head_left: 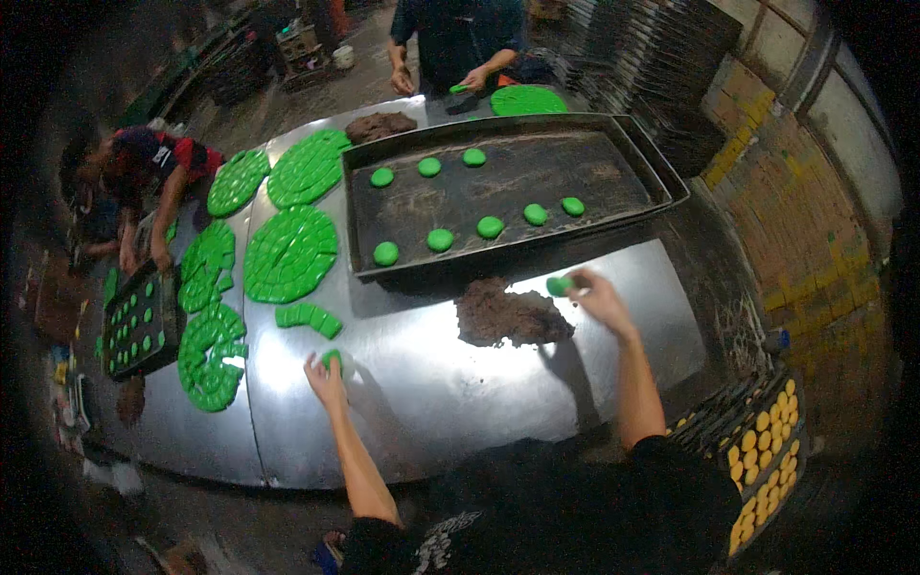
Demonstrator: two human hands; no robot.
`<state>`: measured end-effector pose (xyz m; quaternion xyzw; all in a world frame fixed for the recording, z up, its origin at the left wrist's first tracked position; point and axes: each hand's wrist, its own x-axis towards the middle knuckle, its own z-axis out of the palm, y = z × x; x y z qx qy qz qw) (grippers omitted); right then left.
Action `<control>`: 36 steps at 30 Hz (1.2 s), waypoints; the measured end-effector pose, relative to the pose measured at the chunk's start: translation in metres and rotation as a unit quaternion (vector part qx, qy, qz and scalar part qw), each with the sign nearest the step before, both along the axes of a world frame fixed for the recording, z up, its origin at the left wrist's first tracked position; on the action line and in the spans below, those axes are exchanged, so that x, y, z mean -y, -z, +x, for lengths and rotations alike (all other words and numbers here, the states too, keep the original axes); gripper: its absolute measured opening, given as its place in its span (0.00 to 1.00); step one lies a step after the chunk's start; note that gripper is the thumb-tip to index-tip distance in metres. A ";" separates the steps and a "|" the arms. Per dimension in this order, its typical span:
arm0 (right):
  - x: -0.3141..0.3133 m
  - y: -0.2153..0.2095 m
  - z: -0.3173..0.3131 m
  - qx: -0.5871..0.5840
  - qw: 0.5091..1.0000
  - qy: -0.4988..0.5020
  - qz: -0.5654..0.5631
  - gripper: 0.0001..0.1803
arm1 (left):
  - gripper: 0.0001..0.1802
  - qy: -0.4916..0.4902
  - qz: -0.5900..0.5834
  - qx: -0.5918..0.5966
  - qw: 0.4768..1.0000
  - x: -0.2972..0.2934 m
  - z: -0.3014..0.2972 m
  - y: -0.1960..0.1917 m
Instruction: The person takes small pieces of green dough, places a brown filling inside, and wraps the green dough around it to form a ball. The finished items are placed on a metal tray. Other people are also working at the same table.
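Note:
My left hand (326, 383) pinches a small green dough piece (332, 358) just above the metal table, close to a short curved strip of cut green dough (309, 319). In my right hand (602, 303) is a green dough ball (558, 287), held between thumb and fingers at the right edge of a crumbly brown filling mound (513, 314). Beyond both hands lies a large dark baking tray (517, 182) with several green dough balls (490, 227) in two rows. Coiled green dough rounds (290, 254), scored into pieces, lie left of the tray.
A co-worker (458, 43) across the table holds green dough. Another person (158, 177) at far left leans over a smaller tray (144, 321) of green balls. More brown filling (379, 126) sits behind the tray. Racked trays of yellow rounds (764, 450) stand at lower right.

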<state>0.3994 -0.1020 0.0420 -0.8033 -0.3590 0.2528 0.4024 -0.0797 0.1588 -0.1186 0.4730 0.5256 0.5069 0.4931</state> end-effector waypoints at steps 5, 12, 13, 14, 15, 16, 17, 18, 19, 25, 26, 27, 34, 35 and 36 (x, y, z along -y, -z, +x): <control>-0.015 -0.008 0.177 0.284 0.942 0.124 0.128 0.16 | 0.24 -0.012 -0.084 -0.008 0.996 0.094 -0.004 -0.022; -0.042 0.032 0.316 0.393 0.907 0.097 -0.117 0.16 | 0.22 -0.034 -0.097 -0.044 0.994 0.134 0.006 -0.052; -0.049 0.039 0.313 0.331 0.919 0.043 -0.208 0.16 | 0.22 -0.049 -0.102 -0.032 0.993 0.140 0.008 -0.059; -0.077 0.026 0.282 0.358 0.908 0.073 -0.207 0.18 | 0.22 -0.074 -0.107 -0.022 0.991 0.147 0.006 -0.066; -0.087 0.027 0.270 0.375 0.913 0.068 -0.147 0.20 | 0.22 -0.068 -0.101 -0.010 0.992 0.145 0.010 -0.067; -0.096 0.029 0.263 0.394 0.913 0.062 -0.087 0.22 | 0.21 -0.063 -0.097 0.004 0.993 0.141 0.016 -0.065; -0.107 0.033 0.259 0.387 0.915 -0.010 -0.111 0.26 | 0.21 -0.057 -0.094 0.018 0.994 0.139 0.024 -0.062; -0.117 0.043 0.246 0.336 0.934 -0.075 -0.094 0.30 | 0.20 -0.035 -0.080 0.025 0.996 0.138 0.033 -0.065; -0.126 0.047 0.233 0.285 0.946 -0.139 -0.074 0.35 | 0.20 -0.025 -0.088 0.036 0.995 0.137 0.042 -0.071; -0.137 0.047 0.217 0.269 0.941 -0.004 -0.203 0.38 | 0.21 -0.014 -0.120 0.079 0.990 0.150 0.058 -0.103; -0.132 0.056 0.234 0.259 0.945 0.013 -0.197 0.37 | 0.22 -0.003 -0.120 0.098 0.988 0.150 0.059 -0.103; -0.125 0.068 0.243 0.244 0.949 0.027 -0.197 0.37 | 0.23 0.005 -0.125 0.108 0.986 0.153 0.062 -0.104; -0.107 -0.003 0.061 0.209 0.969 -0.073 0.114 0.25 | 0.30 0.058 -0.178 0.180 0.966 0.173 0.097 -0.116; -0.089 -0.009 0.022 0.036 0.986 -0.122 0.112 0.24 | 0.29 0.090 -0.193 0.187 0.959 0.171 0.114 -0.119; -0.078 0.035 -0.005 0.043 0.960 -0.193 0.197 0.25 | 0.27 0.139 -0.194 0.199 0.951 0.172 0.130 -0.118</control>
